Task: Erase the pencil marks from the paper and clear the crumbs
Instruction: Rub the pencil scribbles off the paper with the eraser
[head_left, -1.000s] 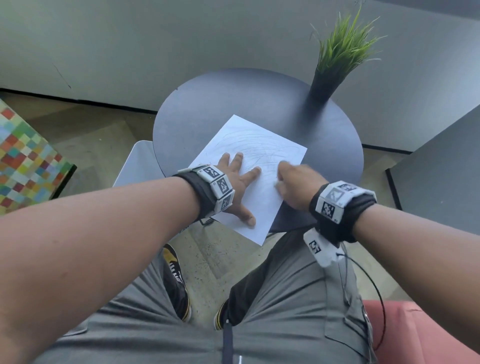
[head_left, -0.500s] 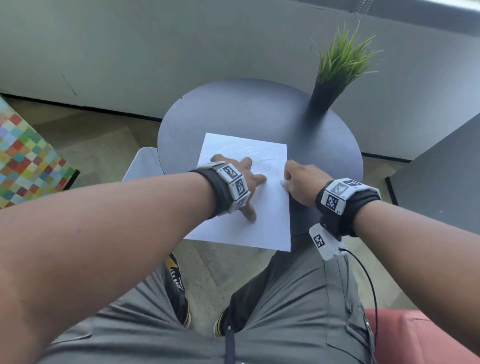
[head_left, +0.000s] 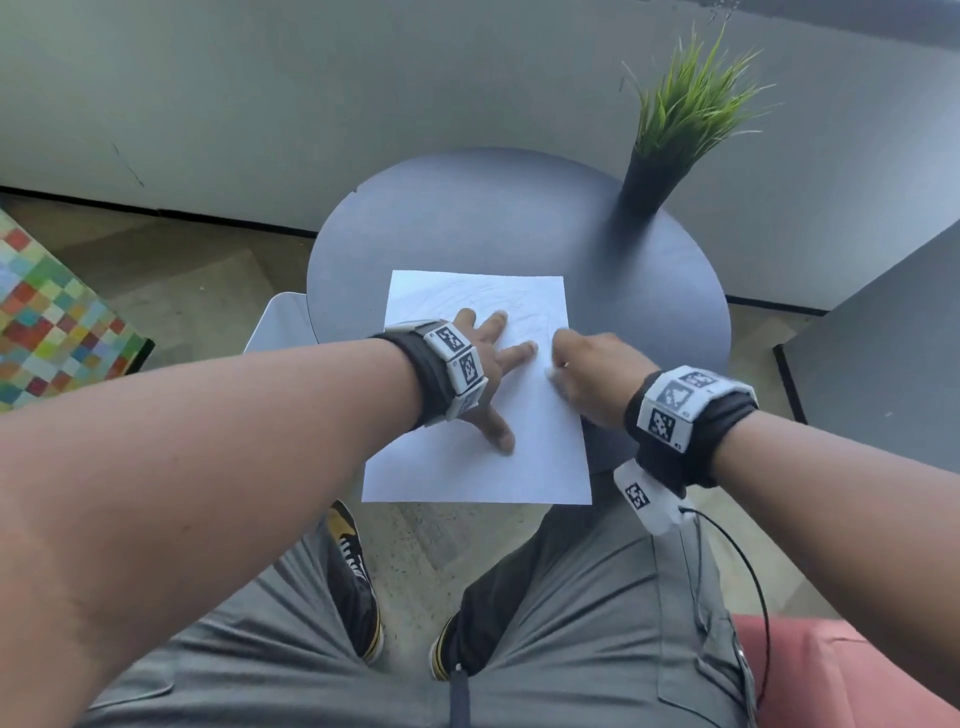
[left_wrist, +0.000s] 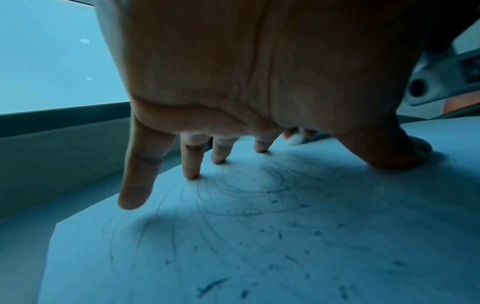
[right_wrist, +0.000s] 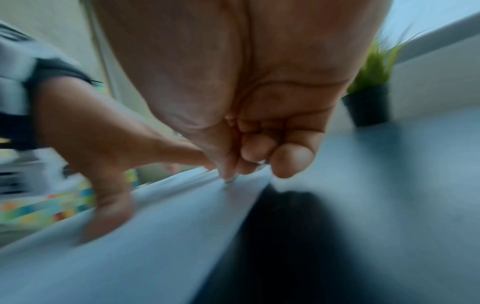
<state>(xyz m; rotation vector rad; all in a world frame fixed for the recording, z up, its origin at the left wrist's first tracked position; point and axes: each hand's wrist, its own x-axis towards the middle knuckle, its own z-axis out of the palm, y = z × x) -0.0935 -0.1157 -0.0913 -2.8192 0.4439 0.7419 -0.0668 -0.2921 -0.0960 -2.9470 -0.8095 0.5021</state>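
Two hands work one sheet: the left hand (head_left: 480, 364) is spread flat, fingertips (left_wrist: 191, 174) pressing the paper (head_left: 524, 457) down, while the right hand (head_left: 592, 379) is curled around a small white eraser (left_wrist: 294, 139) at the paper's right edge. Erasing looks underway; next comes firm rubbing over the remaining marks, then sweeping. The paper lies on the round table (head_left: 441, 228), its near end overhanging, covered with faint looping pencil lines (left_wrist: 246, 185) and dark crumbs (left_wrist: 285, 232).
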